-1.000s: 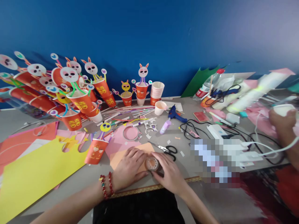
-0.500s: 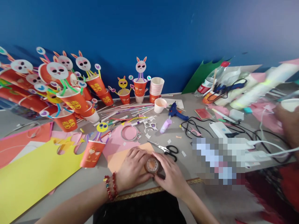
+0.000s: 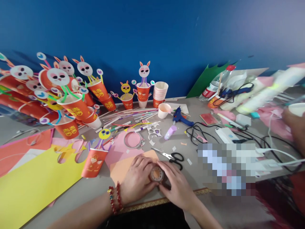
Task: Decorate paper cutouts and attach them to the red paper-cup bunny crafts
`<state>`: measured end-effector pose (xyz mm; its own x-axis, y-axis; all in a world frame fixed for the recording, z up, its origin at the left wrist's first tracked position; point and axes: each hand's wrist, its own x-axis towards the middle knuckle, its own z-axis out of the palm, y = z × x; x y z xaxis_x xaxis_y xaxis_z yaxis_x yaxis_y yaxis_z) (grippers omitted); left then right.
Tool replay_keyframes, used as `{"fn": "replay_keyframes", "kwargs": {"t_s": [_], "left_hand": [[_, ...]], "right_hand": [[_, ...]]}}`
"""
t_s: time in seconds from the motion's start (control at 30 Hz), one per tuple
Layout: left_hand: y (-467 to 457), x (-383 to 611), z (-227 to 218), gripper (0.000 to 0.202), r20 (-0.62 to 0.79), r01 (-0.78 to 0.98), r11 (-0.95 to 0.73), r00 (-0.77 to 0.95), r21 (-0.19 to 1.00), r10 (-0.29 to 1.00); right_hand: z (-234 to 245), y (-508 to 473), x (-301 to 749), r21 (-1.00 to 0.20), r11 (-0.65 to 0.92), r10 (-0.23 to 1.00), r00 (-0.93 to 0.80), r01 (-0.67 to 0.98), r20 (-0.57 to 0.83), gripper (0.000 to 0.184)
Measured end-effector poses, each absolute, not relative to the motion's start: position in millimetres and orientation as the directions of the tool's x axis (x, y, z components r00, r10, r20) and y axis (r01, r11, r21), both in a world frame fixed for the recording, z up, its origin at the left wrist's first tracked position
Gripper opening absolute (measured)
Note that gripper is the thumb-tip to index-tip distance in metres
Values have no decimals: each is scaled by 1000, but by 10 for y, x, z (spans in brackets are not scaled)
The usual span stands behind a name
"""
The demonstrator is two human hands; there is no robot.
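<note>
A small roll of tape [image 3: 157, 174] lies at the right edge of a light orange paper sheet [image 3: 119, 166], and orange shows through its hole. Round its left side my left hand [image 3: 139, 176] is curled, resting partly on the sheet. My right hand [image 3: 176, 184] curves round the right side, so the roll sits between both sets of fingers and thumbs. Just beyond my right hand are black-handled scissors [image 3: 170, 156], blades apart. Pink paper [image 3: 119, 143] with a metal-looking ring [image 3: 132, 140] on it lies behind the orange sheet.
Red cups with rabbit faces [image 3: 71, 109] crowd the left, above a yellow sheet [image 3: 40, 184]. Pens and straws lie mid-table near a blue glue gun [image 3: 182, 117] and glue stick [image 3: 170, 132]. Cables and a power strip [image 3: 225, 135] lie right, where another person's hand [image 3: 294, 122] holds a cup.
The camera view has shifted a little, so the table things appear slightly lower. Both my hands stay round the roll of tape.
</note>
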<state>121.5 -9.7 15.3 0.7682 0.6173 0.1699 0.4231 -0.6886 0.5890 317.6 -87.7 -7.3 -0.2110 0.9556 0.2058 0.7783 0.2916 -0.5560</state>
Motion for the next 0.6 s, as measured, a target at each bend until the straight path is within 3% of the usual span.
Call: {"fn": "replay_keyframes", "kwargs": {"t_s": [0.13, 0.33, 0.47, 0.6], "left_hand": [[-114, 1217, 151, 46, 197, 414, -683, 752, 602, 629], [-130, 1210, 101, 38, 216, 425, -679, 731, 599, 648], [-146, 1210, 68, 45, 239, 426, -688, 721, 587, 650], [-160, 1211, 55, 50, 230, 441, -682, 716, 584, 660]], "right_hand": [[162, -794, 3313, -573, 363, 930, -324, 734, 173, 70], [455, -438, 3396, -576, 314, 941, -167, 754, 295, 24], [500, -121, 3162, -561, 393, 913, -235, 729, 334, 20], [537, 235, 2862, -483, 476, 879, -387, 735, 277, 16]]}}
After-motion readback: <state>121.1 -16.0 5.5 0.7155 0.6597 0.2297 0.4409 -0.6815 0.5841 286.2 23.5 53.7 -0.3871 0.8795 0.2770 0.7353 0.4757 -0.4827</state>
